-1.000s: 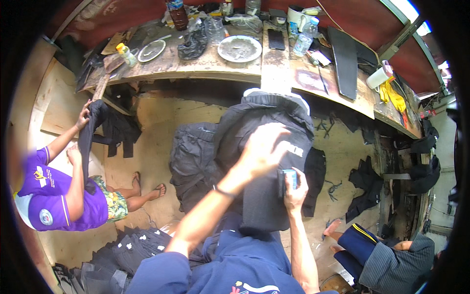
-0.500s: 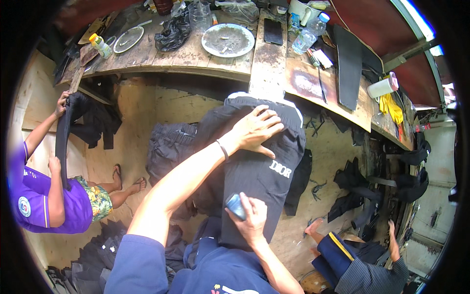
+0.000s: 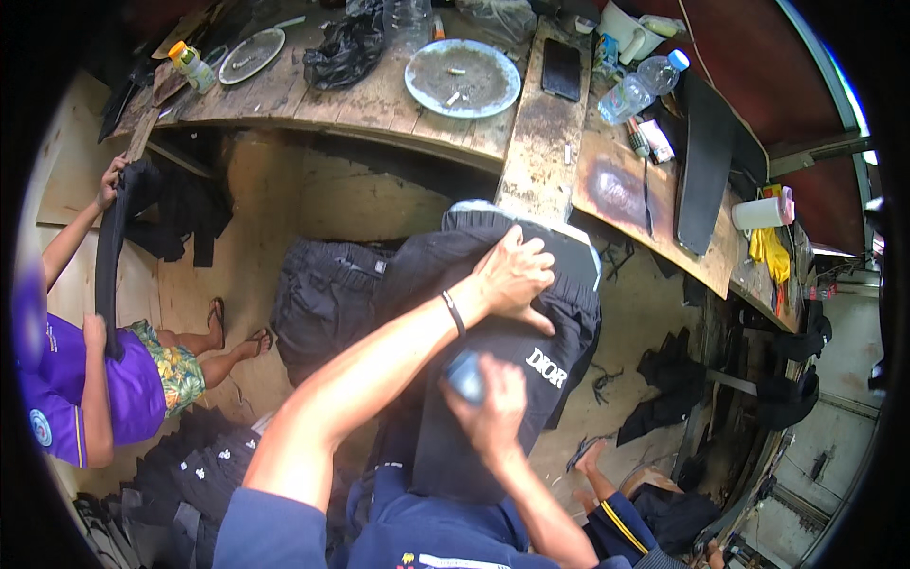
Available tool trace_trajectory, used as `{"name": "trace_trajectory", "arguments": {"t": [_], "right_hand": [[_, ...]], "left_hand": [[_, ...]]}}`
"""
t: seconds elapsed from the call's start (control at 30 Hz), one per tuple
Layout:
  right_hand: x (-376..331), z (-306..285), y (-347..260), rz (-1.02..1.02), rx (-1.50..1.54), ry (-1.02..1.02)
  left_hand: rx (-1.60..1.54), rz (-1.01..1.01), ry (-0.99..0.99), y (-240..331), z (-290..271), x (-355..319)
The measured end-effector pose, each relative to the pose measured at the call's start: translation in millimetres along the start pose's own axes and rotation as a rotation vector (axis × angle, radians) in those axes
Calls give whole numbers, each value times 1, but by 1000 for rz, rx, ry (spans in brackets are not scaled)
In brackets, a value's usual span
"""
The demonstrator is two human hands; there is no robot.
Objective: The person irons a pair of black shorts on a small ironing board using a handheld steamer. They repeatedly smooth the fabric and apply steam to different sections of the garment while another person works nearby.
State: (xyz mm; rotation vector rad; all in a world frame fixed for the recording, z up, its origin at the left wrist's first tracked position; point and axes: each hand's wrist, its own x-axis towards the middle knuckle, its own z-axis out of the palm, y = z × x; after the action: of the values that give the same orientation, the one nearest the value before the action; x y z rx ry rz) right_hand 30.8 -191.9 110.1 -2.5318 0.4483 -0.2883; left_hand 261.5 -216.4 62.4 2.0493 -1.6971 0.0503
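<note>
Left hand (image 3: 517, 275) pressed flat, fingers spread, on soft black ribbed-waist shorts (image 3: 493, 332) stretched over a board at centre — slid rightward since before. Right hand (image 3: 493, 403) clamped round a small blue object (image 3: 466, 376), now higher up.

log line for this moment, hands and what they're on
left hand: flat on black shorts | right hand: gripping small blue object | shorts: pulled over dark board

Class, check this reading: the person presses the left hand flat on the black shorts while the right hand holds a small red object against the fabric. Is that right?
Not quite. The head view shows the left hand flat on the black shorts, but the small object in the right hand is blue, not red. The rest stands.
</note>
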Motion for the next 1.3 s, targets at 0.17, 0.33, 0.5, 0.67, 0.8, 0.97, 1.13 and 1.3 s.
{"name": "trace_trajectory", "arguments": {"t": [0.17, 0.33, 0.5, 0.67, 0.8, 0.97, 1.13, 1.3], "right_hand": [[-28, 1, -4, -125, 143, -138], [-16, -5, -4, 41, -24, 13], [-69, -8, -17, -123, 210, -189], [-72, -11, -6, -25, 43, -15], [-82, -26, -20, -102, 154, -130], [-31, -48, -9, -9, 134, 141], [-126, -33, -11, 54, 117, -131], [-205, -28, -5, -18, 225, -141]], "left_hand": [[61, -30, 26, 5, -3, -2], [61, -59, 35, 9, -4, -3], [80, -84, 26, 11, -3, -4], [92, -87, 52, 11, -6, -3], [88, -81, 59, 13, -4, -5], [106, -66, 97, 10, -1, -6], [136, -97, 6, 15, -13, -1], [208, -4, 264, 57, -16, -16]]}}
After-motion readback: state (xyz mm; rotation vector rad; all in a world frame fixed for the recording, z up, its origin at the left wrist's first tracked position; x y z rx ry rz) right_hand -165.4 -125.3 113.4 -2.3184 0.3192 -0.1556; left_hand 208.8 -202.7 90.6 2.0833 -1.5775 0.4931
